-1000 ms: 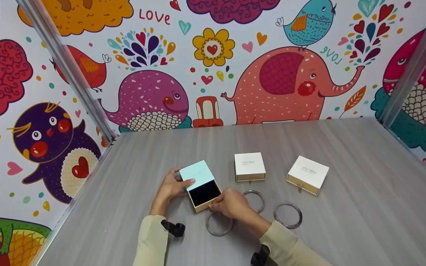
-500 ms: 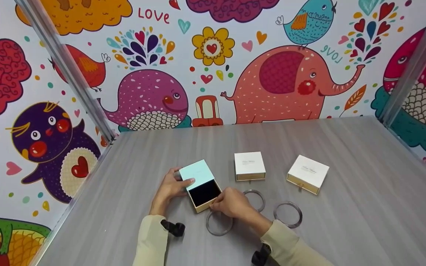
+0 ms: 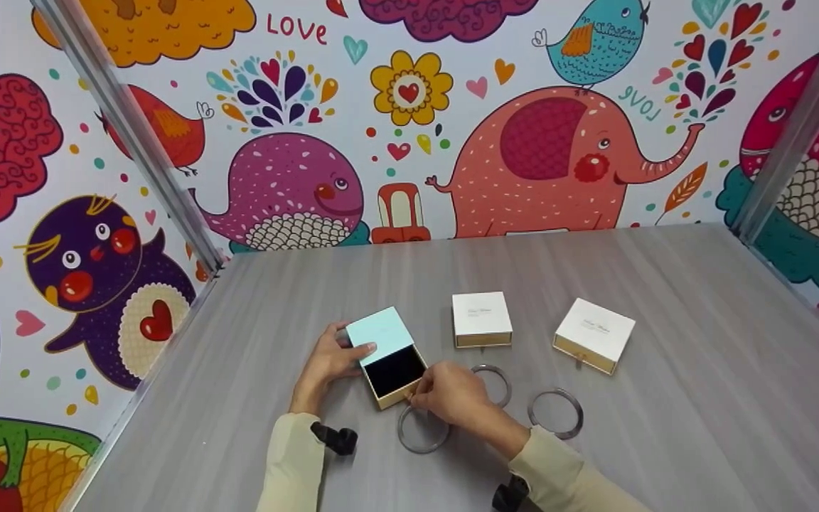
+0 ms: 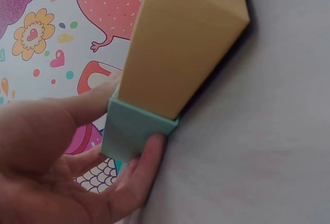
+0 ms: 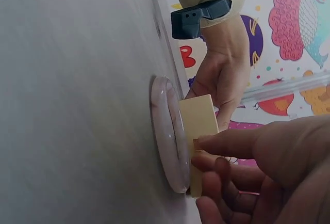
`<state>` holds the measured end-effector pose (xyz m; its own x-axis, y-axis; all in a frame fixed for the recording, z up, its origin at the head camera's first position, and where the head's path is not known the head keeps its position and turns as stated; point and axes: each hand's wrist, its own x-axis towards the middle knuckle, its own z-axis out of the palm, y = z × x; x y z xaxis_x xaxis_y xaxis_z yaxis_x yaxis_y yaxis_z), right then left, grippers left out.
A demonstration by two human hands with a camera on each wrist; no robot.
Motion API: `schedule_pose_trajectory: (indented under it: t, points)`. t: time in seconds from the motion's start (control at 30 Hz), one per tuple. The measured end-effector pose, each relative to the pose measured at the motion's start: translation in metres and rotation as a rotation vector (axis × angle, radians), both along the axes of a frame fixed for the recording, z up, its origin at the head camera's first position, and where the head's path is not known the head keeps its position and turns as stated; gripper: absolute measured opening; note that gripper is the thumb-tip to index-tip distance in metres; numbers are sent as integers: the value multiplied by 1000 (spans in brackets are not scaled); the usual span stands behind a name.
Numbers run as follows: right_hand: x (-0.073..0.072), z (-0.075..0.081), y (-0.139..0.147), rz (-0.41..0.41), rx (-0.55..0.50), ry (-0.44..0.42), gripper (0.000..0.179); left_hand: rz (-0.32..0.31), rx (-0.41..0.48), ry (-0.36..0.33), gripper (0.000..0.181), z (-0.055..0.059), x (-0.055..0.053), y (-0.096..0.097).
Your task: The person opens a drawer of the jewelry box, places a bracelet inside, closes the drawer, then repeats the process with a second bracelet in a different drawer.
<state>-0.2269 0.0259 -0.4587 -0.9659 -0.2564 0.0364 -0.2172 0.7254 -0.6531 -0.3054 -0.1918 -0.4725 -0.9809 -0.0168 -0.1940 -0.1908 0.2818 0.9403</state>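
Note:
A mint-green drawer-style gift box (image 3: 379,336) sits on the table with its drawer (image 3: 395,372) pulled well out, showing a black inside. My left hand (image 3: 328,363) holds the mint sleeve, thumb on top; in the left wrist view the fingers wrap around the sleeve's sides. My right hand (image 3: 452,392) is at the drawer's front, finger and thumb pinching its small pull tab (image 5: 197,147). Just in front of the drawer a glassy bangle (image 3: 424,429) lies flat, partly under the right hand. A second bangle (image 3: 495,386) shows behind that hand.
Two white boxes stand farther back, one in the middle (image 3: 481,318) and one to the right (image 3: 594,334). A third bangle (image 3: 555,413) lies right of my right hand. Printed walls and metal posts border the grey table (image 3: 680,398).
The right fingertips have shifted very slightly away from the drawer front. The left hand, box and bangles stay in place.

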Motion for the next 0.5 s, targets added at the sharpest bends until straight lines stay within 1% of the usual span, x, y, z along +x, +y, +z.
schedule_pose_trajectory:
  t: [0.27, 0.37, 0.5]
  points:
    - [7, -5, -2, 2, 83, 136, 9, 6, 5, -11, 70, 2, 1, -1]
    - [10, -6, -1, -6, 115, 158, 12, -7, 7, -5, 70, 3, 1, -1]
    - [12, -6, 1, -3, 122, 167, 14, -4, 9, -3, 70, 2, 1, 0]
